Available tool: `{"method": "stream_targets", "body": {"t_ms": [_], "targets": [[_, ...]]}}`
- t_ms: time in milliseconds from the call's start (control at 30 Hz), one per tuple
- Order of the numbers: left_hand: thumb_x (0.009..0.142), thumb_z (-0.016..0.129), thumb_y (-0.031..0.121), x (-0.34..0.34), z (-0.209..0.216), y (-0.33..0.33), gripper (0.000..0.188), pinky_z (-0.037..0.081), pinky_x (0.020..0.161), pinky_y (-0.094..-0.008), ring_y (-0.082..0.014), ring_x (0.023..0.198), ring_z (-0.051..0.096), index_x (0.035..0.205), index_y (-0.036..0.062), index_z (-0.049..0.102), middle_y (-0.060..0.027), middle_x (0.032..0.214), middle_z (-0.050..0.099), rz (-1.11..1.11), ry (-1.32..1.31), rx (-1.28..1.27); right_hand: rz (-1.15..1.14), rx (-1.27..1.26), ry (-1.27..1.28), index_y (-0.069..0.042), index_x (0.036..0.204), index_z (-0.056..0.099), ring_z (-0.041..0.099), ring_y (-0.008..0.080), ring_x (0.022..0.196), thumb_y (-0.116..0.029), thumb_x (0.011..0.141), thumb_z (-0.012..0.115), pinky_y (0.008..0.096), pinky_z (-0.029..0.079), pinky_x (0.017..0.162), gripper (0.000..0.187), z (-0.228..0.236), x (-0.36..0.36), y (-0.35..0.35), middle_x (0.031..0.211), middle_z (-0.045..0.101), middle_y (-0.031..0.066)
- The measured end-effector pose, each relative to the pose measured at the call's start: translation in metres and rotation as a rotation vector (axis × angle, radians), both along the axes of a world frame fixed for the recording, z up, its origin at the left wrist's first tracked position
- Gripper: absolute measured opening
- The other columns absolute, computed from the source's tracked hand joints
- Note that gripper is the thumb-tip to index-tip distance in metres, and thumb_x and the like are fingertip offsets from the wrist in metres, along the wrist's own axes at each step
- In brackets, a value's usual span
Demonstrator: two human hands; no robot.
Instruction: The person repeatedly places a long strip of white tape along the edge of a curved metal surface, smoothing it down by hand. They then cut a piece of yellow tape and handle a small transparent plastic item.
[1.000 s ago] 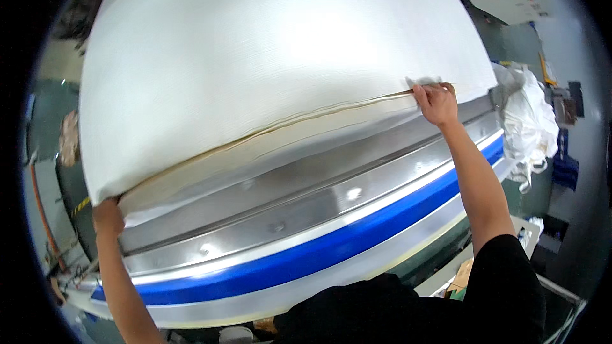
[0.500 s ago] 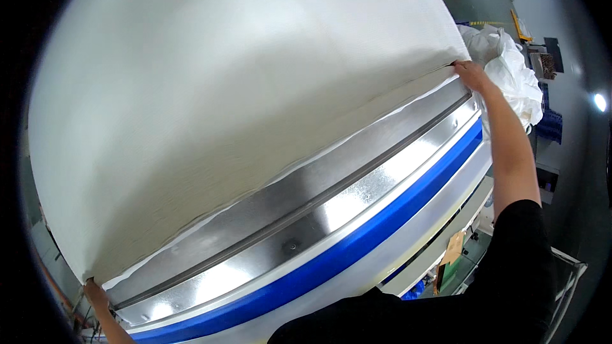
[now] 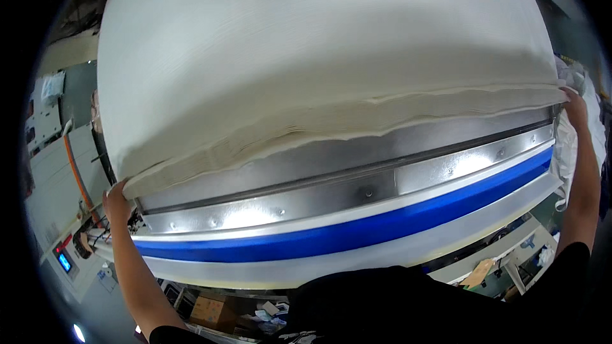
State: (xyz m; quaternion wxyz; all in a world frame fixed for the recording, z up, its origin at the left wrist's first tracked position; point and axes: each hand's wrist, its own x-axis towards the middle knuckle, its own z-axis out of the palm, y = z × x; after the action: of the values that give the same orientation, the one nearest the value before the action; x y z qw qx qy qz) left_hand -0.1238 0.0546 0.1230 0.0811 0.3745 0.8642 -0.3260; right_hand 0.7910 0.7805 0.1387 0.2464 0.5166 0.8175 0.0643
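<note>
A thick stack of white fabric [image 3: 331, 38] spreads over the machine's metal bed, its layered near edge [image 3: 306, 137] showing as many thin folds. My left hand [image 3: 116, 202] is closed on the stack's near left corner, with the fingertips partly hidden. At the near right corner my right hand [image 3: 575, 105] grips the same fabric, its fingers curled over the edge. Both arms are stretched wide apart. The edge between my hands runs wavy and sags slightly.
Along the near side lie a shiny metal strip [image 3: 312, 201] with screws and a blue band [image 3: 344, 240]. White plastic bags [image 3: 564, 146] hang at the right. A control box with a lit display [image 3: 64, 261] stands at the left. Below is a cardboard box [image 3: 212, 311].
The view has turned, so the near edge lies more level. More of the stack's layered side shows. Both hands remain at the fabric's corners.
</note>
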Motion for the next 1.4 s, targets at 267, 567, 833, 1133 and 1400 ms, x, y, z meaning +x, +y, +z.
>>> {"method": "stream_targets", "body": {"t_ms": [267,567,833,1133,1400], "targets": [[0.083,0.052,0.009,0.024,0.073,-0.057,0.032,0.028,0.11,-0.048,-0.0266,0.107,0.06,0.112,0.0164,0.064,-0.0073,0.112,0.066,0.038,-0.109,-0.113,0.073,-0.083,0.049,-0.008,0.121,0.06,0.057,0.035,0.11,-0.004,0.082,0.056,0.038,0.043,0.095,0.039,0.054,0.08,-0.028,0.117,0.061,0.0202],[0.076,0.052,0.008,0.101,0.014,-0.156,0.036,0.029,0.109,-0.0489,-0.026,0.11,0.059,0.107,0.019,0.068,-0.0088,0.111,0.066,0.04,-0.387,-0.769,0.076,-0.365,-0.27,-0.006,0.103,0.067,0.062,0.0354,0.094,-0.007,0.072,0.06,0.042,0.049,0.085,0.032,0.018,0.092,-0.155,0.099,0.066,0.0181],[0.078,0.055,0.007,0.11,-0.036,-0.166,0.03,0.037,0.102,-0.047,-0.0279,0.113,0.058,0.105,0.0105,0.069,-0.0113,0.116,0.064,0.117,-0.476,-0.94,0.213,-0.452,-0.489,-0.006,0.092,0.068,0.061,0.0355,0.09,-0.01,0.077,0.055,0.0444,0.048,0.083,0.021,-0.023,0.114,-0.186,0.09,0.065,0.018],[0.083,0.059,0.017,0.081,-0.027,-0.18,0.027,0.049,0.091,-0.0431,-0.0323,0.109,0.06,0.107,0.0088,0.067,-0.0138,0.116,0.064,0.52,-0.031,-0.651,0.498,-0.283,-0.296,-0.005,0.077,0.06,0.057,0.0329,0.088,-0.006,0.08,0.049,0.044,0.045,0.083,0.012,-0.067,0.247,-0.144,0.083,0.059,0.0153],[0.086,0.056,0.014,0.127,-0.05,-0.071,0.033,0.051,0.075,-0.0399,-0.0296,0.09,0.065,0.118,0.0137,0.06,-0.0119,0.101,0.066,0.292,-0.086,0.31,0.174,-0.598,-0.648,-0.004,0.087,0.06,0.06,0.0355,0.082,-0.014,0.068,0.061,0.0431,0.049,0.075,0.02,-0.052,0.197,-0.192,0.087,0.062,0.0165]]}}
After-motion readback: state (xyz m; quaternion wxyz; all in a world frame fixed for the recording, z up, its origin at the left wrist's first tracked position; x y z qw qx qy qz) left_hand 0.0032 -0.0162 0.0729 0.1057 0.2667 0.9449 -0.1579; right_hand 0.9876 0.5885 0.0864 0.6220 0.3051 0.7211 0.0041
